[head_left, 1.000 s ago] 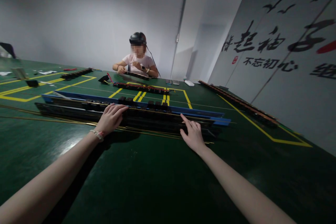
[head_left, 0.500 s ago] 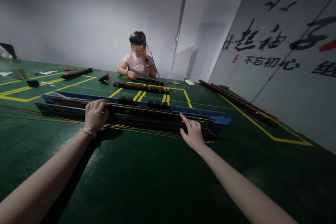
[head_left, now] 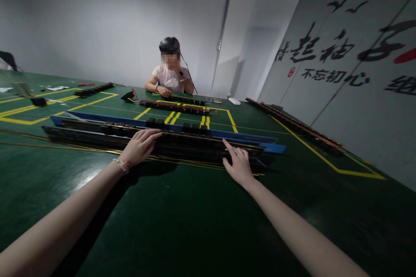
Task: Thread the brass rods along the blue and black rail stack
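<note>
A long blue rail [head_left: 274,147] and dark strips lie crosswise on the green table [head_left: 195,216], with small black blocks [head_left: 155,124] along them. Over the dark near side reaches my left hand [head_left: 138,147], its fingers stretched out and their tips on the strip's top edge beside a thin yellowish rod [head_left: 191,136]. My right hand [head_left: 238,162] is near the right end. Its index finger points out and touches the top edge, its thumb is apart and the other fingers are bent. Neither hand visibly grips anything.
Thin yellowish rods [head_left: 22,145] lie along the near side. Beyond are a dark strip with red wires [head_left: 177,107], a brush-like tool [head_left: 30,95] and another dark strip [head_left: 94,89]. A long strip [head_left: 292,125] lies at right. A person [head_left: 170,75] sits opposite.
My left hand has slid to the right along the strip, towards the middle. My right hand has stayed in place.
</note>
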Motion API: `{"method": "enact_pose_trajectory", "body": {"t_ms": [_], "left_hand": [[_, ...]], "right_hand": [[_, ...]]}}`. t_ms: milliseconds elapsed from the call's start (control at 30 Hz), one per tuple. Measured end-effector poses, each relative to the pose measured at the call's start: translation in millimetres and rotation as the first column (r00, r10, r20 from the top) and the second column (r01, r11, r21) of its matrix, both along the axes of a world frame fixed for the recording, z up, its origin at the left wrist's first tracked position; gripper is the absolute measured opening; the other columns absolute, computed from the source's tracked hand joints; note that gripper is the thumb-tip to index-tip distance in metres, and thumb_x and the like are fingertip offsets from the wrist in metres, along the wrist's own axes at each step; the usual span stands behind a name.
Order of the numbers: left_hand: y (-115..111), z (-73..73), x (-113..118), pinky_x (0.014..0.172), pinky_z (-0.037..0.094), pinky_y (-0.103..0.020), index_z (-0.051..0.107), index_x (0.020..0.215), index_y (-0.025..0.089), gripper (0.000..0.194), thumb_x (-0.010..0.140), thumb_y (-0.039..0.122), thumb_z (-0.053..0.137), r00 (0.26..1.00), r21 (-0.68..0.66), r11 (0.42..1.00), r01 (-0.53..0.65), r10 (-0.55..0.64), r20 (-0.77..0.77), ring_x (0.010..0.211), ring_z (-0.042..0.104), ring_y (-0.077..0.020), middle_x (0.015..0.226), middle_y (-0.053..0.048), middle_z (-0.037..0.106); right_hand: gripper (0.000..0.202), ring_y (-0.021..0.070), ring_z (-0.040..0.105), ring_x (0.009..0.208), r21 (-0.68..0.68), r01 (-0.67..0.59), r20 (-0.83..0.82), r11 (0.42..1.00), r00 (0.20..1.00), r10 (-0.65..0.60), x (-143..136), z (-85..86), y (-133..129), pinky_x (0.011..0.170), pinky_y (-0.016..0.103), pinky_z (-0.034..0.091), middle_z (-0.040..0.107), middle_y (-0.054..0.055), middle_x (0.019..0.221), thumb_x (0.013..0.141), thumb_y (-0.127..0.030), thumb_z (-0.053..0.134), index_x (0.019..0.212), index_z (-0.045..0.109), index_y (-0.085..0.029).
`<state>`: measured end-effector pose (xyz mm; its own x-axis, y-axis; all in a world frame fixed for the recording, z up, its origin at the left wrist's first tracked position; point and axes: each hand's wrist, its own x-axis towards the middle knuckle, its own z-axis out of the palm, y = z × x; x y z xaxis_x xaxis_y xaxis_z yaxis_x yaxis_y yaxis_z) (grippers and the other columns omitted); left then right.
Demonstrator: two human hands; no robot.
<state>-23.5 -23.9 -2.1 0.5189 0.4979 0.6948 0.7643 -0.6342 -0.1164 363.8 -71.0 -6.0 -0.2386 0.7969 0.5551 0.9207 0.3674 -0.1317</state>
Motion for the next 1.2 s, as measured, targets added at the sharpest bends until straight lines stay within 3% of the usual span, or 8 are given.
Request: {"method": "enact_pose_trajectory", "body": {"t_ms": [133,367,567,667,900,1200], "left_hand": [[0.5,1.0,-5.7,0.098,0.040,-0.040,0.049,0.128,0.023,0.040,0.090,0.020,0.041,1.000,0.003,1.000,-0.016,0.016,0.015,0.115,0.051,-0.0221,0.129,-0.007,0.055],[8.3,-1.9,-38.0,0.089,0.041,-0.040,0.062,0.097,0.021,0.022,0.089,0.024,0.042,0.980,0.062,0.987,-0.151,0.142,0.139,0.102,0.054,-0.0230,0.110,-0.007,0.061],[7.1,-3.0,-48.6,0.101,0.031,-0.051,0.063,0.084,0.022,0.019,0.087,0.027,0.045,0.961,0.091,0.968,-0.234,0.216,0.171,0.103,0.054,-0.0247,0.108,-0.007,0.062],[5.4,-3.1,-43.0,0.103,0.030,-0.051,0.064,0.084,0.022,0.019,0.086,0.027,0.045,0.974,0.093,0.975,-0.200,0.187,0.128,0.108,0.053,-0.0252,0.115,-0.007,0.060],[3.9,-3.9,-15.5,0.104,0.038,-0.043,0.063,0.106,0.021,0.025,0.088,0.022,0.045,1.000,0.104,0.995,-0.004,0.005,-0.014,0.119,0.051,-0.0231,0.132,-0.008,0.054],[0.6,3.7,-18.4,0.103,0.037,-0.043,0.061,0.102,0.023,0.024,0.089,0.022,0.041,0.998,0.052,0.997,-0.053,0.051,0.033,0.109,0.056,-0.0202,0.123,-0.004,0.061]], "right_hand": [[0.063,0.0210,0.055,0.100,0.013,-0.007,0.009,1.000,1.000,0.007,0.3,-1.0,0.7,0.096,0.040,0.035,0.064,0.004,0.107,0.088,-0.027,0.044,0.148,0.025,-0.026],[0.064,0.0214,0.055,0.100,-0.003,-0.001,-0.004,1.000,1.000,0.001,-1.6,1.1,-1.0,0.095,0.041,0.035,0.065,0.004,0.106,0.088,-0.027,0.044,0.148,0.023,-0.028],[0.063,0.0209,0.055,0.101,-0.019,-0.008,-0.018,1.000,1.000,0.008,-1.2,1.2,-1.1,0.098,0.042,0.034,0.064,0.004,0.107,0.088,-0.028,0.044,0.148,0.024,-0.028],[0.063,0.0207,0.054,0.101,-0.015,-0.006,-0.018,1.000,1.000,0.006,-1.0,0.7,-0.7,0.098,0.041,0.034,0.064,0.004,0.107,0.088,-0.027,0.045,0.148,0.025,-0.026],[0.063,0.0202,0.054,0.099,-0.006,0.009,0.011,1.000,1.000,-0.009,-1.9,1.6,-1.7,0.097,0.039,0.035,0.065,0.004,0.107,0.088,-0.027,0.044,0.148,0.025,-0.026],[0.064,0.0206,0.055,0.099,0.004,0.009,0.018,1.000,1.000,-0.009,-1.1,-0.1,-1.2,0.096,0.041,0.036,0.064,0.004,0.106,0.088,-0.028,0.044,0.149,0.022,-0.028]]}}
